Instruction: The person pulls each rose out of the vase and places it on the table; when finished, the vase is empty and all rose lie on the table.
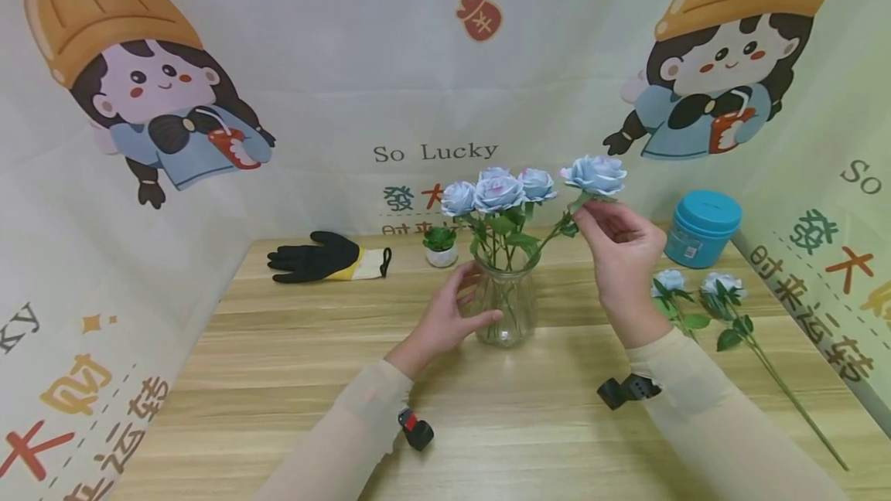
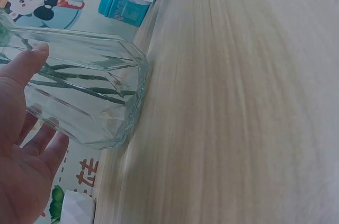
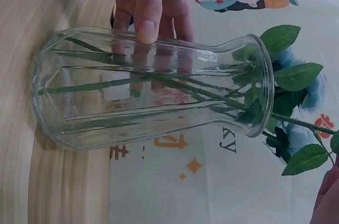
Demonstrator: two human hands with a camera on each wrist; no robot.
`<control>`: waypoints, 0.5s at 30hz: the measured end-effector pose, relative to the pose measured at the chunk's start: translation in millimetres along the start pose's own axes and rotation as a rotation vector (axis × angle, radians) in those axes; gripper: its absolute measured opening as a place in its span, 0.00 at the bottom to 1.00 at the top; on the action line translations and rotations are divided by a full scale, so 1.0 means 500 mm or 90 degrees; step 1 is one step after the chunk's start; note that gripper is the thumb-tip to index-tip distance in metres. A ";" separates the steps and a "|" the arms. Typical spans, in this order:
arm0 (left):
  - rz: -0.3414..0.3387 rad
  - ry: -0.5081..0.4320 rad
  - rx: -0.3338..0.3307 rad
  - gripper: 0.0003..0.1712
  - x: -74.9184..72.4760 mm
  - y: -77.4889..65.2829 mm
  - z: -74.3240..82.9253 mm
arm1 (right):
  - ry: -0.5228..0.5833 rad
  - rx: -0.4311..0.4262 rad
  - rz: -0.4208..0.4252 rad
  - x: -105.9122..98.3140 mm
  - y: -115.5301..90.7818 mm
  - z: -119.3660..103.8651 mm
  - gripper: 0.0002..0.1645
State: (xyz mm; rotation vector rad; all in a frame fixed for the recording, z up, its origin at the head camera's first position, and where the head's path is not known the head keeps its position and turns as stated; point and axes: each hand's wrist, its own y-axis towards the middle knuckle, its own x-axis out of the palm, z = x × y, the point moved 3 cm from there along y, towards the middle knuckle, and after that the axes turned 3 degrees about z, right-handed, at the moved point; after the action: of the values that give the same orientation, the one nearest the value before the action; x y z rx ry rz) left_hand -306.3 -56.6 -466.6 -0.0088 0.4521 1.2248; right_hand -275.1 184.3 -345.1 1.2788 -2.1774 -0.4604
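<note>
A clear glass vase (image 1: 513, 317) stands upright on the table, holding several pale blue roses (image 1: 499, 193) with green leaves. My left hand (image 1: 445, 321) grips the vase's left side; in the right wrist view its thumb (image 3: 146, 29) lies on the near face and its fingers pass behind the glass. Just under the bloom of another blue rose (image 1: 595, 176), my right hand (image 1: 624, 265) pinches the stem, which slants down into the vase mouth. Through the glass (image 3: 175, 110), stems show crossing down to the base. Only part of the right hand appears at the right wrist view's edge.
Two more blue roses (image 1: 724, 284) lie at the table's right side. Behind them stands a blue-lidded tub (image 1: 703, 229). A small potted plant (image 1: 441, 246) and a black work glove (image 1: 323, 257) are along the back edge. Printed cloth (image 1: 334, 60) walls surround the table (image 1: 278, 377).
</note>
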 end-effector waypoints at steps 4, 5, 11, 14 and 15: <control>-0.001 -0.001 0.001 0.50 0.000 0.000 0.002 | 0.006 -0.007 0.011 -0.003 0.002 -0.003 0.05; 0.000 0.000 0.000 0.50 0.000 0.000 0.003 | 0.005 -0.006 0.012 -0.003 0.003 -0.003 0.05; 0.003 0.001 0.001 0.50 0.000 0.002 0.001 | -0.030 0.011 0.018 -0.010 0.009 -0.003 0.04; 0.000 0.001 -0.001 0.50 0.001 0.002 0.001 | -0.051 0.016 0.017 -0.015 0.012 -0.003 0.04; -0.001 0.001 -0.002 0.50 0.001 0.001 0.001 | -0.055 0.016 0.015 -0.017 0.013 -0.003 0.04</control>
State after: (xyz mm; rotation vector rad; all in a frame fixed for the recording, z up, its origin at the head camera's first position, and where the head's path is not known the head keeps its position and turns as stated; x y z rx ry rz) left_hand -306.5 -55.8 -465.9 -0.0120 0.4512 1.2244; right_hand -275.4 194.5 -343.0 1.2671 -2.2740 -0.4878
